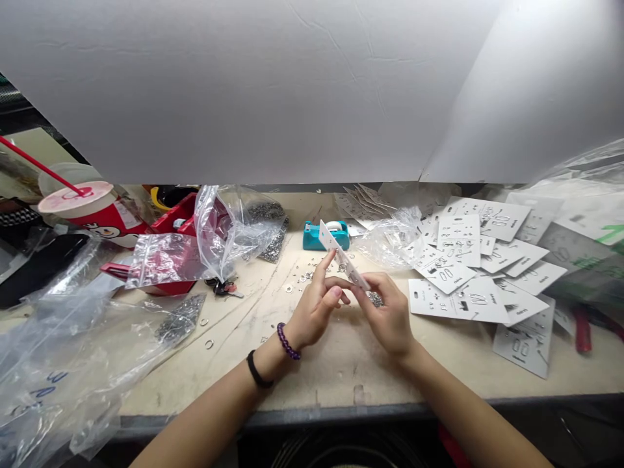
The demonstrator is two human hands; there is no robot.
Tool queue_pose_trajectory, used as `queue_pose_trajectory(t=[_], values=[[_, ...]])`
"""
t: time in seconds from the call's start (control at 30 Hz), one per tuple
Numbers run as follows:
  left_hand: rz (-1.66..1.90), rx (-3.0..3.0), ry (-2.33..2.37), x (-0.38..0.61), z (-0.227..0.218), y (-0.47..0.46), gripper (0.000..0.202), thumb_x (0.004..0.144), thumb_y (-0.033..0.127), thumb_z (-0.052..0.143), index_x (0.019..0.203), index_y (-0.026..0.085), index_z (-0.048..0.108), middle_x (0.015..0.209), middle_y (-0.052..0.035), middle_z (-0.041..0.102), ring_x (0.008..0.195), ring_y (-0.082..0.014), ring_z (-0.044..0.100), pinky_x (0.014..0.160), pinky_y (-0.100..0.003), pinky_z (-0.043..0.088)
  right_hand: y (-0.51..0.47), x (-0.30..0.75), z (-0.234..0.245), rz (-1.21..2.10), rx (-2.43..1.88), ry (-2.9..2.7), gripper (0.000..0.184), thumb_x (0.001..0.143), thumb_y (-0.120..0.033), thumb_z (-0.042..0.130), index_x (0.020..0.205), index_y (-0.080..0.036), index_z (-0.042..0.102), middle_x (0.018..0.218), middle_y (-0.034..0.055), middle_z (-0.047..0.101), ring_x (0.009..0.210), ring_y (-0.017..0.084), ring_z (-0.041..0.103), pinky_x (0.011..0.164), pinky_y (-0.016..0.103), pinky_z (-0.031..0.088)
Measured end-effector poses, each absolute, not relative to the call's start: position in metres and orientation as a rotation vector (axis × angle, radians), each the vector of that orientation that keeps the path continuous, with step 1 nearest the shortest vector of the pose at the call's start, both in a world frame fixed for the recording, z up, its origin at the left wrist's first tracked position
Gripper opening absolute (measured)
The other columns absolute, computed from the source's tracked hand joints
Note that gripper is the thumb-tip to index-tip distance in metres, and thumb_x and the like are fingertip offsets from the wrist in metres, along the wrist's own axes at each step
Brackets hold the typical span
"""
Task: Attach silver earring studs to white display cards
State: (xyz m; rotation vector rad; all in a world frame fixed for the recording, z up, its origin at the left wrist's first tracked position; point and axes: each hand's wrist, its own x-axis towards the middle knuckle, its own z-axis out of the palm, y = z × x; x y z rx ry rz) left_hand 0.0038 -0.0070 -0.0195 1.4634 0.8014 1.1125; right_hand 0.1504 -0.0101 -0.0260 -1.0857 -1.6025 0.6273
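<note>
Working over a long pale workbench (341, 370), the person holds one narrow white card (341, 263) in the air, just in front of a teal tape dispenser (325, 235). To the right of this dispenser lies a wide spread of printed white cards (463, 286), and to its left are clear plastic bags (166, 260). Both hands are closed on the narrow card: the left hand (316, 309) pinches its upper part, and the right hand (385, 312) grips its lower end. Small metal rings (307, 276) lie scattered below the dispenser.
</note>
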Motion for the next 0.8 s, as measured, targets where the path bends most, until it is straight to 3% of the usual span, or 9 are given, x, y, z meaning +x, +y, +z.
queue_pose_trajectory(t=[0.17,0.33,0.47,0.63,0.8], values=[[1.251,1.492,0.739,0.002,-0.015,-0.010,0.046,0.087,0.035,0.039,0.127,0.016,0.029,0.084,-0.0059,0.063,0.063,-0.0116,0.055,0.061,-0.026,0.047,-0.002,0.170,-0.009,1.215,-1.156,-0.935,0.024,0.077,-0.027,0.060,0.098,-0.017,0.054,0.101,0.0057,0.061,0.091,0.018,0.059,0.079,0.034,0.054],[1.328,1.505,0.776,0.001,-0.016,-0.011,0.029,0.088,0.029,0.040,0.115,0.018,0.039,0.078,-0.0032,0.062,0.063,-0.0103,0.054,0.060,-0.024,0.046,0.040,0.200,0.020,1.234,-1.153,-0.523,0.044,0.072,-0.015,0.066,0.109,-0.022,0.043,0.098,0.0052,0.061,0.092,0.016,0.060,0.084,0.028,0.054],[1.258,1.522,0.816,0.002,-0.017,-0.012,0.028,0.088,0.028,0.040,0.114,0.017,0.039,0.079,-0.0043,0.061,0.065,-0.0109,0.054,0.061,-0.024,0.047,0.103,0.202,0.032,1.200,-1.144,-0.470,0.032,0.076,-0.005,0.057,0.101,-0.020,0.043,0.093,0.0043,0.059,0.092,0.013,0.060,0.080,0.022,0.056],[1.231,1.572,0.831,0.002,-0.015,-0.013,0.026,0.089,0.028,0.039,0.113,0.017,0.039,0.080,-0.0045,0.061,0.065,-0.0104,0.055,0.061,-0.024,0.047,0.166,0.190,0.028,1.190,-1.205,-0.527,0.019,0.082,-0.004,0.043,0.096,-0.018,0.042,0.094,0.0038,0.055,0.089,0.008,0.059,0.073,0.017,0.056],[1.225,1.606,0.855,0.000,-0.013,-0.014,0.023,0.089,0.026,0.038,0.110,0.017,0.042,0.080,-0.0038,0.062,0.064,-0.0099,0.055,0.061,-0.024,0.047,0.160,0.200,0.036,1.255,-1.271,-0.697,0.028,0.078,-0.004,0.045,0.105,-0.013,0.043,0.094,0.0082,0.057,0.077,0.013,0.063,0.064,0.023,0.057]])
